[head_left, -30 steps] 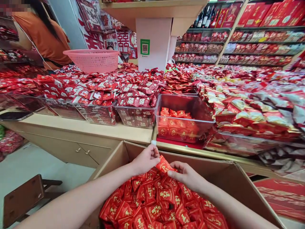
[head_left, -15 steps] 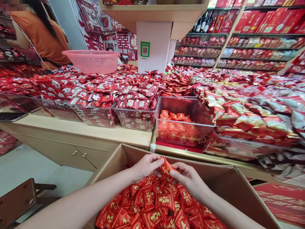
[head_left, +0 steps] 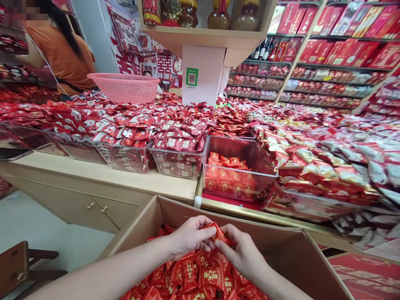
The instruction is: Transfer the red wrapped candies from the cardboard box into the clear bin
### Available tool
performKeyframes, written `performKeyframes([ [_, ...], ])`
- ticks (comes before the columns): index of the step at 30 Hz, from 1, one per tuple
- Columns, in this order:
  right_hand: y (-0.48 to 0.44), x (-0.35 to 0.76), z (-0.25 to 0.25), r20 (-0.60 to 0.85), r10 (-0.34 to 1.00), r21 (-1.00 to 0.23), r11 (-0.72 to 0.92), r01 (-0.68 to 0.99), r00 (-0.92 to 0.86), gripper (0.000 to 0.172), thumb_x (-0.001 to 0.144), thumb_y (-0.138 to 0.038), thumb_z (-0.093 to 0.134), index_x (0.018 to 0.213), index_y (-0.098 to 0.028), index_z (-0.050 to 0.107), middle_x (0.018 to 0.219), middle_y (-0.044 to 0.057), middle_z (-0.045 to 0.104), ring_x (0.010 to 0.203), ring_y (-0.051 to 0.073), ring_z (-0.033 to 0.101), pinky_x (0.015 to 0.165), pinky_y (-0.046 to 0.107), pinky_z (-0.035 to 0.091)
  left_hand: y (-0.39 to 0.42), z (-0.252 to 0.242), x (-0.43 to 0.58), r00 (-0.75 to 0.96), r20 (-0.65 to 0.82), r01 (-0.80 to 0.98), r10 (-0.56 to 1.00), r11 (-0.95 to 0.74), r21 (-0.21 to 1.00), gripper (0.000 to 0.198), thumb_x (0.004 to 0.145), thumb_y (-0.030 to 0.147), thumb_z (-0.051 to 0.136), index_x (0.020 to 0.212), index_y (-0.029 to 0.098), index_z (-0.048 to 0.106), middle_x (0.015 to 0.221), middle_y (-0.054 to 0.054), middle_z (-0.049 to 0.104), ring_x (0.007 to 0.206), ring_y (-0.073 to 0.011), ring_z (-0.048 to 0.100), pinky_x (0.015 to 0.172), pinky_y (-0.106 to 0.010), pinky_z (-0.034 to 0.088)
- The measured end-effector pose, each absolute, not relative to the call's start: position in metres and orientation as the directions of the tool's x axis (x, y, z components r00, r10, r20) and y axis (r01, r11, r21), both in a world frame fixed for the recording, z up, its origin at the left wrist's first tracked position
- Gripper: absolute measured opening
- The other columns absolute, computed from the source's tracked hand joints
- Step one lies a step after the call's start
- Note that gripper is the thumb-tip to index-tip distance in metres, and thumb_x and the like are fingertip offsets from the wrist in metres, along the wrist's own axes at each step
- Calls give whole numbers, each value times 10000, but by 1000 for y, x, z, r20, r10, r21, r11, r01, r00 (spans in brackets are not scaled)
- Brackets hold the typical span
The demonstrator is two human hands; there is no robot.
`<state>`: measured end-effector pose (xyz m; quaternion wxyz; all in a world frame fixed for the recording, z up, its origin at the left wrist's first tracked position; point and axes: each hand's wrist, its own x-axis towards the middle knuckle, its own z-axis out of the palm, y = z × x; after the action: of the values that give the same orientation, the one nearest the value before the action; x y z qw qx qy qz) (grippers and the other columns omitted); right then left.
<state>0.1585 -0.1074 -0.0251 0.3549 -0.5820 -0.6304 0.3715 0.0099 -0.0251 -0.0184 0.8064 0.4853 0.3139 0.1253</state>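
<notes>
Pinching red packet (head_left: 218, 234) | left hand (head_left: 189, 238), right hand (head_left: 241, 253) | gold print unreadable

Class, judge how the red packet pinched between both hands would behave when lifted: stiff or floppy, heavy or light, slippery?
The red packet is probably light: fingertips of the left hand and right hand alone carry it. Its glossy wrapper looks slippery and crinkly, likely pliable rather than stiff.

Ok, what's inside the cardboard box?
A heap of red packets with gold characters fills the cardboard box; the left hand and right hand pinch one packet above it. The box floor is covered.
</notes>
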Motion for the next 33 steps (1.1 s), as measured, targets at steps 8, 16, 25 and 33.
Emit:
performKeyframes([
  [8,-107,158,-17,74,979,-772,177,611,-191,152,735,-168,453,863,-201,530,899,30,568,842,151,511,760,243,391,-30,-21,8,744,-484,125,461,615,779,354,543,139,645,828,148,435,729,10,559,511,-69,537,587,-241,390],
  [16,-105,165,-19,-175,966,-878,-66,474,-191,164,618,-165,536,765,-190,469,685,-36,529,591,87,417,515,177,342,-27,-22,7,786,-301,187,540,256,949,496,519,-3,518,979,173,451,990,-45,477,545,-42,506,490,-195,368],
  [25,-96,174,91,254,967,-377,88,922,12,104,640,-308,514,686,-228,468,704,31,566,647,172,503,586,270,397,-11,9,-3,704,-234,-72,671,395,916,309,739,417,472,917,168,428,876,-25,529,580,-70,549,467,-170,320],
  [33,47,211,154,126,946,192,-317,929,297,306,655,-228,466,928,-128,562,916,148,607,834,281,566,606,333,420,-12,-9,4,711,-247,63,658,290,955,184,674,249,509,815,143,456,667,21,542,509,-71,520,467,-189,308],
])
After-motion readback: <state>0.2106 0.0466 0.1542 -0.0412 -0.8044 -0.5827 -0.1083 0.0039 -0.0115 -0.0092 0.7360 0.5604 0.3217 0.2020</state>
